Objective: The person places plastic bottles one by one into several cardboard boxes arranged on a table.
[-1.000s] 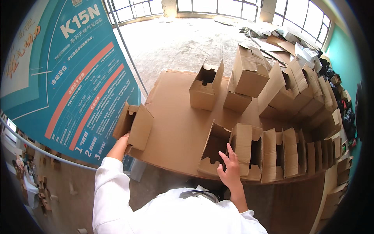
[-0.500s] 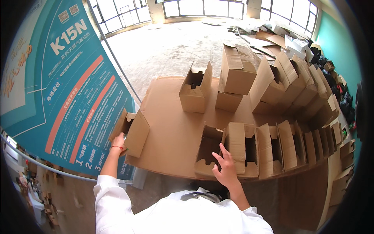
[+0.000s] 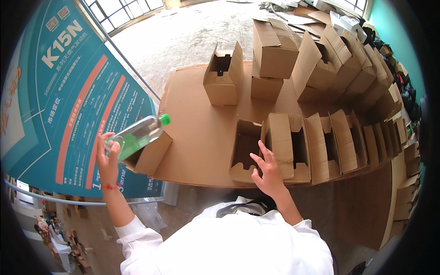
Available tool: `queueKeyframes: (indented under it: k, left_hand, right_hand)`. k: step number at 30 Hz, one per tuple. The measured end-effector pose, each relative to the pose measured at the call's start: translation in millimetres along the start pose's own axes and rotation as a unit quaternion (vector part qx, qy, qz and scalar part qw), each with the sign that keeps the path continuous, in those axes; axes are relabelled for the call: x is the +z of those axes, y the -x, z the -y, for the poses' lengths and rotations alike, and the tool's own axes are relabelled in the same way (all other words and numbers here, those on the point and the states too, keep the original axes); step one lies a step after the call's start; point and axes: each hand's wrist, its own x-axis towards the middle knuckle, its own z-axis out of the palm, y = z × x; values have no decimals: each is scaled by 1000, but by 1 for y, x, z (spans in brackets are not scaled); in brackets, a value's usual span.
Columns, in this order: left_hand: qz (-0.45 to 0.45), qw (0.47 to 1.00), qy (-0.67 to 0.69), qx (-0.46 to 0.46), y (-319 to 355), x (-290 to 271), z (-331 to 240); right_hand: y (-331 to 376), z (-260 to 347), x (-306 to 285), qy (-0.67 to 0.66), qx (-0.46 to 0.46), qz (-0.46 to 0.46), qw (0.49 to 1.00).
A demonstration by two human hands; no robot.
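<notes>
In my left hand [image 3: 108, 153] is a clear plastic bottle [image 3: 145, 131] with a green cap, gripped near its base and tilted with the cap up to the right. Its lower side looks green. Below and partly behind the bottle stands an open cardboard box [image 3: 158, 155] at the table's left edge. My right hand [image 3: 267, 168] has its fingers apart, over the flap between an open upright box [image 3: 247, 146] and the neighbouring box [image 3: 280, 142]. Whether the fingertips touch the flap I cannot tell.
More open boxes [image 3: 332, 146] line the table's near right side. A single box [image 3: 222, 82] and a stack of two [image 3: 277, 57] stand farther back on the cardboard-covered table [image 3: 197, 133]. A teal printed banner [image 3: 68, 114] on a metal frame rises at the left. Flattened cardboard [image 3: 311, 18] is heaped beyond.
My left hand has come up out of the left box, moved left, and now shows the bottle in it. My right hand stays by the same box. The whole view has tilted down.
</notes>
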Motion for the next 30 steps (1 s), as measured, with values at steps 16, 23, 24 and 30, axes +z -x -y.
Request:
queueKeyframes:
  k: [16,23,24,30]
  left_hand:
    - [150,950,-23,272,115,204,-102]
    - [202,902,-55,378,158,270,-59]
    - [202,901,-58,378,164,271,-55]
    - [180,967,93,157,139,238,-50]
  right_hand:
    - [3,1,-7,-51,64,-59,995]
    - [3,-1,-2,-3,38,-42,998]
    - [2,-1,-1,2,30,-42,999]
    - [4,-3,-2,1,29,-47,998]
